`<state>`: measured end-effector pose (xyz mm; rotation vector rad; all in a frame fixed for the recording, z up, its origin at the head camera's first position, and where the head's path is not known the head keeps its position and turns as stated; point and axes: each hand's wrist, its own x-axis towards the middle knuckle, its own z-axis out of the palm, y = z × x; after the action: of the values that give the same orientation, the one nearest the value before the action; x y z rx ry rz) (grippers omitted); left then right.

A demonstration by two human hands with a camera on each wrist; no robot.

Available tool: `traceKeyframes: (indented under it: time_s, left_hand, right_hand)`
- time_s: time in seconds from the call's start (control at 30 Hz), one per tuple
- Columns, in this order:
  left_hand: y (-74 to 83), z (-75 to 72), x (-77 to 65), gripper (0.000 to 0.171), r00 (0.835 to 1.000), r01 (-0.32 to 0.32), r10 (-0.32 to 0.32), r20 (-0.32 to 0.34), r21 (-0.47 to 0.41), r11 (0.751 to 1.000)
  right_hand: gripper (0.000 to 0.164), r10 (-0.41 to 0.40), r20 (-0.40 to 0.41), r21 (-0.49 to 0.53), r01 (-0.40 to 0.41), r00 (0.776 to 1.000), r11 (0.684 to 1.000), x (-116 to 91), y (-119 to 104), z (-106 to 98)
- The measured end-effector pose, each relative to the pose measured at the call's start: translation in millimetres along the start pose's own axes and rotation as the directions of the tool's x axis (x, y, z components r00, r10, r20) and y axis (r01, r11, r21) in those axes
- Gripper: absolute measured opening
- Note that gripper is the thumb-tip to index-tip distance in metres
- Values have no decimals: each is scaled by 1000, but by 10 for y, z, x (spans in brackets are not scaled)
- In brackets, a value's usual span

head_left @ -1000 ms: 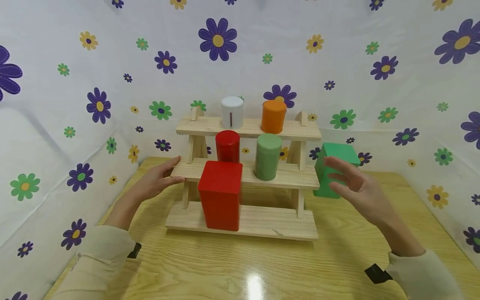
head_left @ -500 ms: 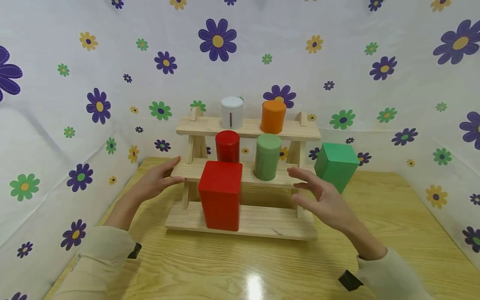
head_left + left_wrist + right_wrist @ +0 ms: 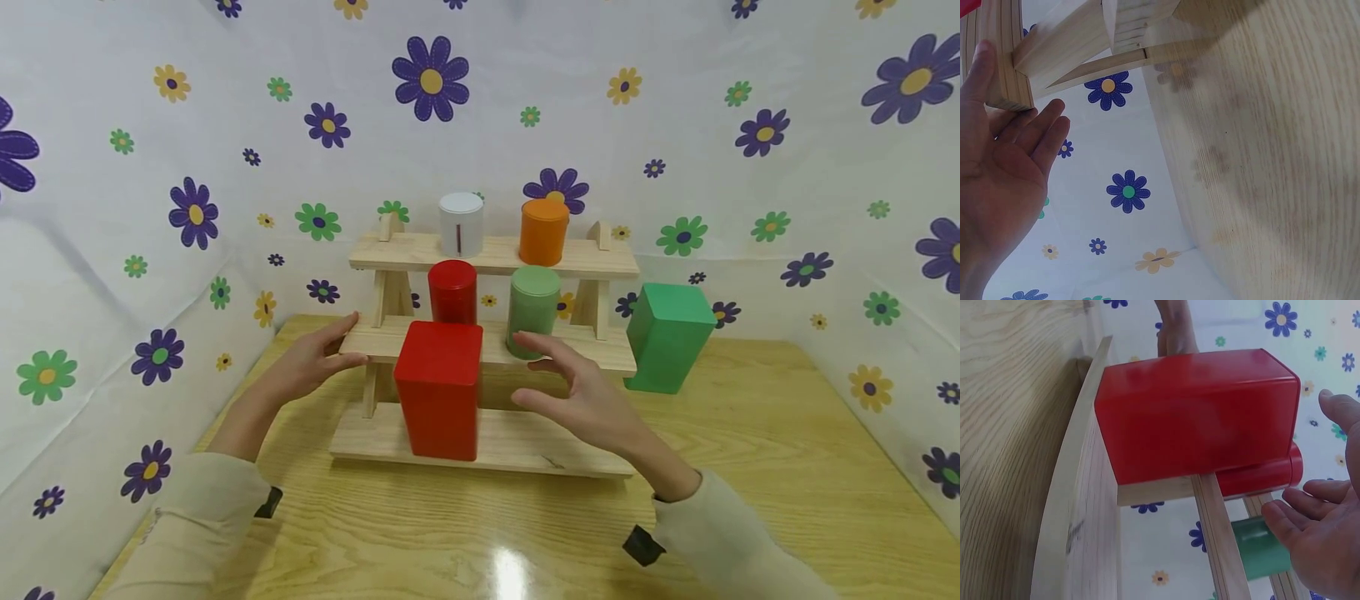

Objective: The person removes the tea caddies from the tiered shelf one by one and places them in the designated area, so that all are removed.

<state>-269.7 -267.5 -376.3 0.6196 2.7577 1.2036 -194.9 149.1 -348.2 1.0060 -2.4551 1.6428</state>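
Note:
A three-tier wooden display shelf (image 3: 356, 429) stands on the table. My left hand (image 3: 303, 367) holds the left end of its middle board, thumb on one side and fingers on the other, as the left wrist view shows. On the bottom board, left of the middle, stands a tall red box (image 3: 438, 404). A red can (image 3: 453, 292) and a light green can (image 3: 534, 304) stand on the middle board. My right hand (image 3: 592, 408) hovers before the shelf with fingers spread and nothing in it. Its fingertips overlap the green can's base, to the right of the red box.
The top board carries a white can (image 3: 461, 225) and an orange can (image 3: 543, 233). Right of the shelf, a green box (image 3: 667, 342) stands on the wooden table (image 3: 750, 433). Flower-printed white cloth (image 3: 480, 75) encloses the back and sides.
My right hand has moved left, from in front of the green box to in front of the green can, nearing the red box. The left hand has stayed at the shelf's end.

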Motion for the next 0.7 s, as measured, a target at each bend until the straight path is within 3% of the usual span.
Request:
traceKeyframes:
  time_s: [0.7]
  left_hand:
    - [-12, 8, -8, 85, 1000, -1, 1, -9, -20, 1000]
  right_hand:
    - [78, -30, -18, 43, 31, 999, 999, 317, -40, 321]
